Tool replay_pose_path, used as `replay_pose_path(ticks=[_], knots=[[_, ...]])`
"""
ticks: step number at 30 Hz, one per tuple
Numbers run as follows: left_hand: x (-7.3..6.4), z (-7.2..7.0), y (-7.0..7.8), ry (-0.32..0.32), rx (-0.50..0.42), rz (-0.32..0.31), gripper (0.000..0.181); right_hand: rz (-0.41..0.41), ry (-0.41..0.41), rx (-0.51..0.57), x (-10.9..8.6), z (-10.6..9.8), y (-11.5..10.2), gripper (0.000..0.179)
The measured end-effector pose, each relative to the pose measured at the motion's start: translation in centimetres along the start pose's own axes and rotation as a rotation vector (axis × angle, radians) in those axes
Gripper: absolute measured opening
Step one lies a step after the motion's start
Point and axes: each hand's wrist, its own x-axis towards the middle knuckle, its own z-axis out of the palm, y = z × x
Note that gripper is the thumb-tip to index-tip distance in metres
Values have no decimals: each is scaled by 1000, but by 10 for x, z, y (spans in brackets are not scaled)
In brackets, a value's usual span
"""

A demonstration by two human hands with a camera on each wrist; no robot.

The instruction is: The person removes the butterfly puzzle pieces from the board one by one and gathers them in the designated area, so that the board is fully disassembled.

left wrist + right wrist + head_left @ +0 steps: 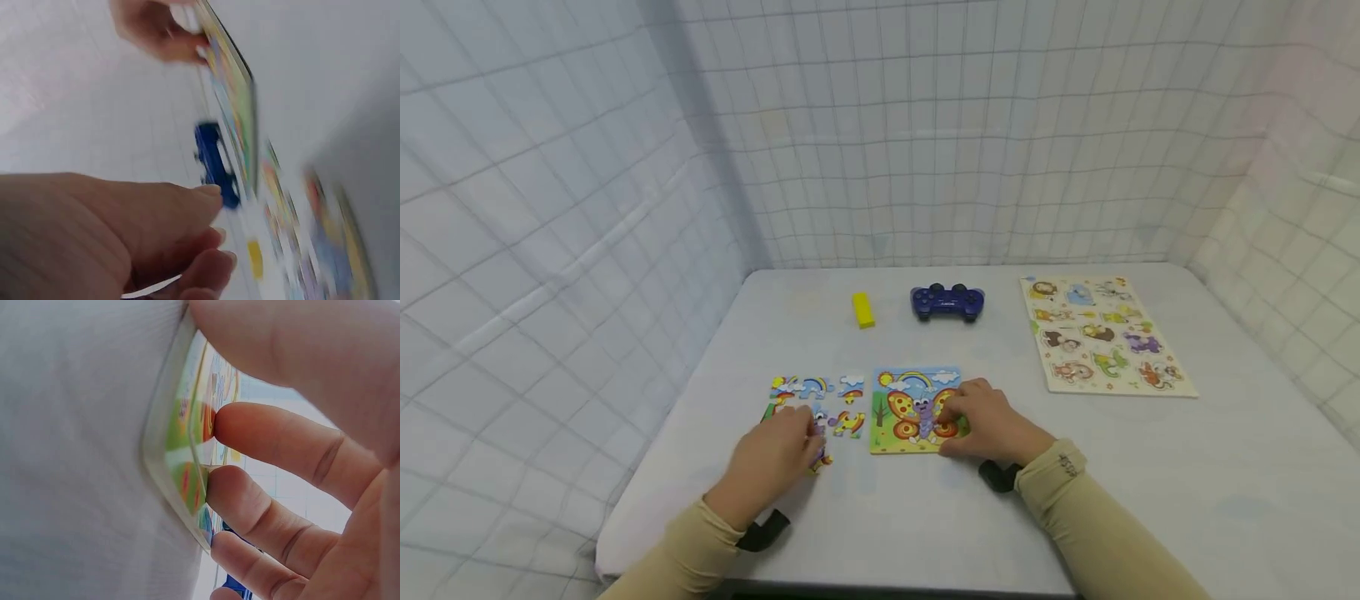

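Observation:
A square butterfly jigsaw (887, 437) lies flat on the table. My right hand (988, 425) rests at its right side, with fingertips (220, 420) touching the picture and the thumb by the near edge. Left of the board lie several loose jigsaw pieces (848, 423) with rainbow, cloud and butterfly parts. Over these pieces is my left hand (775, 454), partly covering them. The left wrist view shows its thumb (187, 197) close to the fingertips, with no piece visible between them. The pieces are blurred in that view.
Behind the jigsaw lie a yellow block (863, 310) and a dark blue game controller (947, 303). An animal puzzle board (1108, 337) lies at the back right. White grid-patterned cloth (962, 142) hangs behind the white table (925, 525).

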Motion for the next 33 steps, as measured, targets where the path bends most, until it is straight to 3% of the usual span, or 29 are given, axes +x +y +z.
replay_pose_path(ticks=[2,6,11,13,16,22,27,33], knots=[[8,11,27,22,-37,101,16,8,11,-15,0,0,3,32],[30,30,71,-52,-136,251,15,-26,46,-14,2,0,6,30],[58,43,95,-29,-97,285,18,-48,50,5,4,0,3,29],[67,47,97,-21,-116,282,17,-36,50,2,4,1,2,30],[76,58,92,-49,-222,269,15,-38,56,-10,5,3,3,34],[80,72,84,-58,-399,228,23,-12,100,30,5,1,6,48],[83,75,80,-79,-405,230,24,3,196,137,6,1,20,38],[84,77,79,-68,-358,285,23,-11,208,86,10,8,34,46]])
